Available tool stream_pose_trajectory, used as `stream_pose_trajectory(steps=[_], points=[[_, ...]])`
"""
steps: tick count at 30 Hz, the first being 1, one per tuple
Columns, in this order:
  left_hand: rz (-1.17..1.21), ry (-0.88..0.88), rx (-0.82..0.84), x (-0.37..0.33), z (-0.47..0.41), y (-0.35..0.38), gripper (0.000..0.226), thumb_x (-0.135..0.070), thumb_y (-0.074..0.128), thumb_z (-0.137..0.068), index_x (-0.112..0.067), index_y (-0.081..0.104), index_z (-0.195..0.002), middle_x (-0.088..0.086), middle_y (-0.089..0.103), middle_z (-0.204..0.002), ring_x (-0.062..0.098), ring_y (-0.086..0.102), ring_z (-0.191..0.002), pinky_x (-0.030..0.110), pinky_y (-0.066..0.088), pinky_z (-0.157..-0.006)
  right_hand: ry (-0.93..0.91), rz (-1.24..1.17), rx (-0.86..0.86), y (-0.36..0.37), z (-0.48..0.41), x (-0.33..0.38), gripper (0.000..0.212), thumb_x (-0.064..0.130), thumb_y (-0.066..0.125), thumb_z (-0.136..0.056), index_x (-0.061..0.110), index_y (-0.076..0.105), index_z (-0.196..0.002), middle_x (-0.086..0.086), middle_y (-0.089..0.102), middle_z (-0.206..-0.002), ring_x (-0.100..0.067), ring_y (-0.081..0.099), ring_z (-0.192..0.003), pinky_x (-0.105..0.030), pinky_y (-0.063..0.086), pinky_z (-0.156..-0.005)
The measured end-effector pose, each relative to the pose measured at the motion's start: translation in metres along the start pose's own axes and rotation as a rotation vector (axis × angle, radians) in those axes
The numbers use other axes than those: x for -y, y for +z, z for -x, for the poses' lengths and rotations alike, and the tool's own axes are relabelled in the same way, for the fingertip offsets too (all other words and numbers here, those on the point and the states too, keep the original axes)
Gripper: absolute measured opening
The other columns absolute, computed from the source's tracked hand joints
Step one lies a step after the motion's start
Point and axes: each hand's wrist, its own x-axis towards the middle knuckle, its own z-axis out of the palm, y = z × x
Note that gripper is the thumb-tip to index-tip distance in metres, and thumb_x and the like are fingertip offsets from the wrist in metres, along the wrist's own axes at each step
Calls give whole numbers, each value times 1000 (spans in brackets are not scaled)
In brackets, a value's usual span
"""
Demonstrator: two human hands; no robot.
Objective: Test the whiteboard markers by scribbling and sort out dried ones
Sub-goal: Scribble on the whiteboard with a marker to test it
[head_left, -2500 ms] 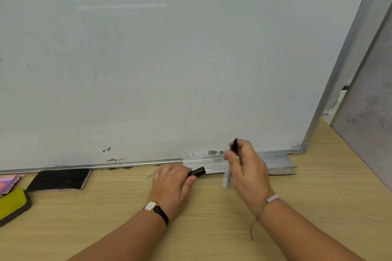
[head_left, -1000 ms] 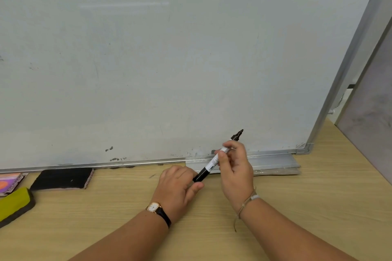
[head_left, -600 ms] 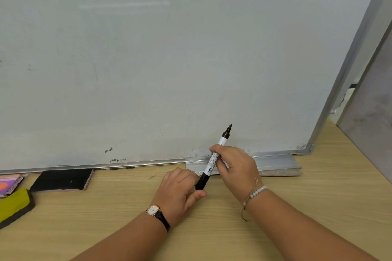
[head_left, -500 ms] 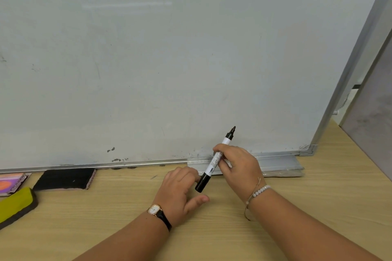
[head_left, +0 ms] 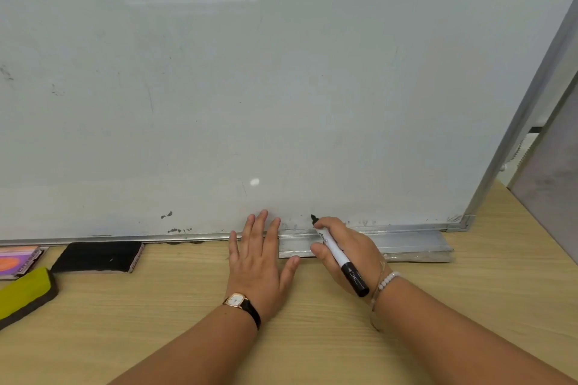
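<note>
No word or number can be read for sure: small dark print is seen on the white barrel of the marker (head_left: 335, 251) at 5 o'clock, and pale letters are seen on the pink pack (head_left: 16, 262) at 8 o'clock, but both are too blurred to be made out.

The large white whiteboard (head_left: 281, 72) stood upright along the far side of the pale wooden tabletop (head_left: 469, 306), with a grey metal tray (head_left: 406, 242) at its foot toward the right. The left hand (head_left: 256, 262) lay flat just left of the tray. The right hand (head_left: 347, 250), before the tray, gripped a white-barrelled black marker (head_left: 337, 255) whose tip pointed at the board's lower edge. Far left, a black rectangular felt eraser (head_left: 97, 256) lay below the board's frame, a yellow-green foam pad (head_left: 25, 294) nearer the viewer.
</note>
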Motion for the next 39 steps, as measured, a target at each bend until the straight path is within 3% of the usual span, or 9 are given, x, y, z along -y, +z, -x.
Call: stream_pose_trajectory(steps=[4,8,12,16,21,26,30,35,39], points=[[-136,-17,24,0,0,3,73,-61,25,-90,-13,26,-146,10,21,-154,28,16,-142,47,0,-112,-42,2,-95,-4,-12,4,56,55,36,-81,15,54,-116,18,47,-66,3,45,-58,-6,29,-54],[-180,-25,33,1,0,6,81,-60,34,-84,-13,21,-149,10,18,-156,26,12,-143,50,0,-111,-115,122,31,-1,-14,2,55,53,33,-82,13,56,-113,5,60,-76,-16,58,-68,-21,33,-58],[-189,-29,41,2,1,8,83,-60,35,-84,-15,16,-151,8,14,-158,26,12,-144,52,0,-110,-120,84,-165,-7,-16,-3,40,40,43,-83,9,62,-102,7,57,-68,-10,51,-55,-12,33,-49],[-179,-31,51,1,1,9,83,-62,35,-84,-18,14,-152,8,8,-159,25,10,-144,54,1,-110,-140,210,-70,-3,-13,-8,41,45,40,-83,15,62,-100,3,65,-70,-17,62,-58,-23,41,-46],[-201,-35,51,1,0,9,84,-64,36,-81,-21,15,-151,7,5,-159,23,9,-144,55,0,-109,-87,125,-234,-17,-13,-6,37,39,45,-84,11,63,-99,3,63,-68,-8,52,-55,-11,33,-48],[-204,-34,72,1,1,12,83,-64,37,-80,-26,17,-151,8,6,-160,26,10,-144,59,6,-107,-80,246,-83,-15,-4,-13,49,50,34,-83,14,62,-102,4,64,-73,-17,60,-60,-19,36,-48],[-205,-39,85,2,0,12,82,-65,35,-80,-29,14,-150,7,0,-160,26,5,-145,58,2,-108,-21,126,-282,-30,-5,-11,41,42,41,-85,10,63,-101,10,57,-69,-7,51,-57,-10,31,-49],[-179,-41,95,1,0,12,81,-65,35,-80,-28,16,-150,7,2,-160,25,7,-145,58,3,-108,-40,255,-143,-30,2,-20,47,49,34,-84,15,61,-101,9,59,-73,-12,56,-59,-11,26,-48],[-178,-46,126,2,0,10,80,-66,27,-82,-33,1,-150,0,-24,-156,20,-13,-145,55,-11,-110,9,151,-320,-44,-1,-18,39,42,41,-86,12,62,-100,13,53,-71,-3,47,-57,-9,28,-49]])
